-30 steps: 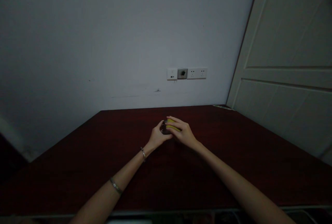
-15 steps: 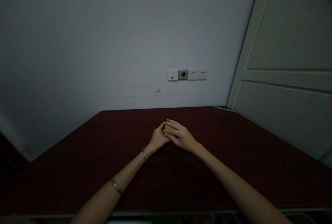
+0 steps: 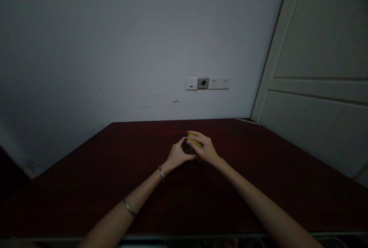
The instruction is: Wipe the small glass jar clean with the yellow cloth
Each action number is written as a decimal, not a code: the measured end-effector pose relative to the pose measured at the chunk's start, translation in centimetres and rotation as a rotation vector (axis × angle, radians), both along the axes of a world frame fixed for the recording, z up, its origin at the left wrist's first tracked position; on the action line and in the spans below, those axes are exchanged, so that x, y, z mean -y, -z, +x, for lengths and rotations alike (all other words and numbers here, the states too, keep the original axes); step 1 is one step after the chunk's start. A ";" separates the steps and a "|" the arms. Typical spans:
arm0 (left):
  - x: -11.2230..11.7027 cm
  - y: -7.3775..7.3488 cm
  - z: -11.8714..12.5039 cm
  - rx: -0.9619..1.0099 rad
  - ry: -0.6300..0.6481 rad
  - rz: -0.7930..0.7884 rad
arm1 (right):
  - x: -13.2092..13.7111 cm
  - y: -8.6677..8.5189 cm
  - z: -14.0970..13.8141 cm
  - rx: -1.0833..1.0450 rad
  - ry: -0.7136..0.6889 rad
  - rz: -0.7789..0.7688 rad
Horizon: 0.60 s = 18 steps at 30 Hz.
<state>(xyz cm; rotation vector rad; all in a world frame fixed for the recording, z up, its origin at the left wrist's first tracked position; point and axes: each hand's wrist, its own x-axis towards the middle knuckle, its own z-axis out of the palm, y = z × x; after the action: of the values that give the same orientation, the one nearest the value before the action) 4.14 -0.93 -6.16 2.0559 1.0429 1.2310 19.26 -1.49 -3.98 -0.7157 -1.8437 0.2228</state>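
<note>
Near the middle of the dark red table, my left hand (image 3: 177,153) curls its thumb and fingers around a small, dark-looking round container (image 3: 187,148), which has glassy glints along its edge. My right hand (image 3: 206,148) grips a flat yellow piece (image 3: 195,140) that looks like a lid, tilted over the container's right side. Both hands meet close together, the left fingers reaching under the right palm. Fingers cover much of both things, and whether the yellow piece still touches the container I cannot tell.
The reddish-brown tabletop (image 3: 138,148) runs back to a pale wall (image 3: 143,48) with a row of sockets and switches (image 3: 207,83). A light panelled door (image 3: 316,98) stands along the right side. Below the table's front edge lie dim, unclear items.
My right hand has shifted slightly right with the yellow piece, which now tilts away. More of the dark container shows in my left hand, whose fingers have spread wider around it.
</note>
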 end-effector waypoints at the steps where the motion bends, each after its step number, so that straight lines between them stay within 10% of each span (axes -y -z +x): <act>1: -0.1 0.1 0.0 0.008 0.007 -0.001 | 0.2 0.0 0.0 0.060 -0.020 0.049; 6: -0.1 0.2 -0.1 0.026 0.047 -0.014 | 0.3 0.1 0.4 0.167 -0.110 0.109; 18: 0.6 -0.7 0.3 0.118 0.209 -0.178 | -2.0 0.1 1.3 -0.371 -0.100 -0.425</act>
<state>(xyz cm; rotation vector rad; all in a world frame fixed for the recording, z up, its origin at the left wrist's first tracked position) 4.45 -1.48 -5.45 1.8788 0.8282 1.0973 20.57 0.50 -4.05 -0.8078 -1.4879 0.7778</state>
